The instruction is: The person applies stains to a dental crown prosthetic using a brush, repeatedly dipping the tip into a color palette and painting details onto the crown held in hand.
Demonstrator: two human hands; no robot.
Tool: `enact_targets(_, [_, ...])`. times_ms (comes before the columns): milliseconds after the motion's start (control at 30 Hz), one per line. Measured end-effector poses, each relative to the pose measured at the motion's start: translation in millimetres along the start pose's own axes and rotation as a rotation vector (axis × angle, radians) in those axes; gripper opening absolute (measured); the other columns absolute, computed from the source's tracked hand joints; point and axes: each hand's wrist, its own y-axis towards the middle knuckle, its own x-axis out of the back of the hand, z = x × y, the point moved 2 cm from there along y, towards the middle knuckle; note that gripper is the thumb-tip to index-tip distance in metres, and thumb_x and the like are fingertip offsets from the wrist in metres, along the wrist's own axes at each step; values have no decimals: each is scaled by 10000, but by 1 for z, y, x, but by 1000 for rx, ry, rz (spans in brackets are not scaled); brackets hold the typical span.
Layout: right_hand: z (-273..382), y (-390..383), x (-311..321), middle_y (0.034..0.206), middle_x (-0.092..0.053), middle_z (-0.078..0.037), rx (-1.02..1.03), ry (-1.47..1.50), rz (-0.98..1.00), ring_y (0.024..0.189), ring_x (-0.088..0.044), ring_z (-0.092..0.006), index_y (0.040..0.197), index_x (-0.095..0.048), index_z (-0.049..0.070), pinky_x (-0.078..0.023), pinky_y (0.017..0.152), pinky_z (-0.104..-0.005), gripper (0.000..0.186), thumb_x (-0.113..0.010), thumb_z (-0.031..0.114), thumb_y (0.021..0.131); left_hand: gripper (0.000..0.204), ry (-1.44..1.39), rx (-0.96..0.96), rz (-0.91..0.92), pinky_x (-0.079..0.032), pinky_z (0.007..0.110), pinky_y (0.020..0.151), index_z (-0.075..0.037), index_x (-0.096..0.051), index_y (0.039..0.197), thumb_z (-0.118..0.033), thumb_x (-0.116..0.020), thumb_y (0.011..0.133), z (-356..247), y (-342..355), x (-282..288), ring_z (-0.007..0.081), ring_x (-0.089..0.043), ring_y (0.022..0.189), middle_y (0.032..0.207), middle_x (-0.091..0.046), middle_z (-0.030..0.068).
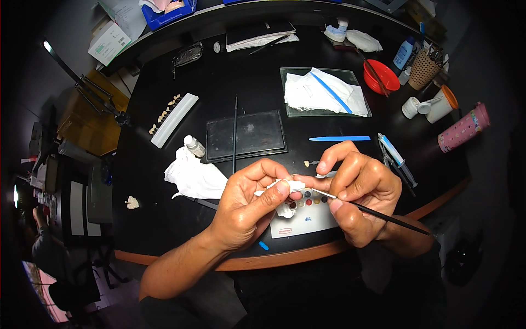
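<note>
My left hand (244, 204) is closed, pinching a crumpled white tissue (296, 186) between thumb and fingers. Whether a small piece sits inside its folds I cannot make out. My right hand (362, 189) grips a thin black-handled paintbrush (390, 219), its tip pointing left and close to the tissue. Below both hands lies a white palette (307, 226) with several small coloured dots, partly hidden by the fingers. Just beyond the right hand is a small tooth-coloured piece (307, 163).
A white cloth (194, 174) and small bottle (194, 145) lie left of a black slab (246, 134), with a long brush (235, 131) across it. Further off are a shade-tab rack (174, 120), glass plate with papers (323, 93), red bowl (388, 77) and pink tumbler (464, 129).
</note>
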Motion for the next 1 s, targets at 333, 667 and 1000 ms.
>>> enact_targets(333, [1,0,-1,716,-577,-84,16,-73,4,936,-608,-255,726,-543,9,-641,797,-413,149,-614,-116,689,121,8,-5,-9,-515,255,875,7,-547,1097,-45,-569,990,0,0,-1,109,-647,961,1082,-680,169])
enact_targets(667, [1,-1,1,682,-591,-72,35,-128,0,850,-623,-252,740,-536,37,-564,775,-373,161,-625,-86,687,114,-14,7,10,-512,256,874,5,-549,1087,-46,-575,988,-1,-1,0,109,-649,956,1063,-686,163])
enact_targets(1000, [1,0,1,699,-593,-88,49,-141,8,879,-618,-251,737,-533,21,-611,772,-387,158,-620,-104,695,119,-12,3,6,-510,256,870,8,-550,1091,-41,-576,986,0,-1,1,111,-647,951,1045,-690,158])
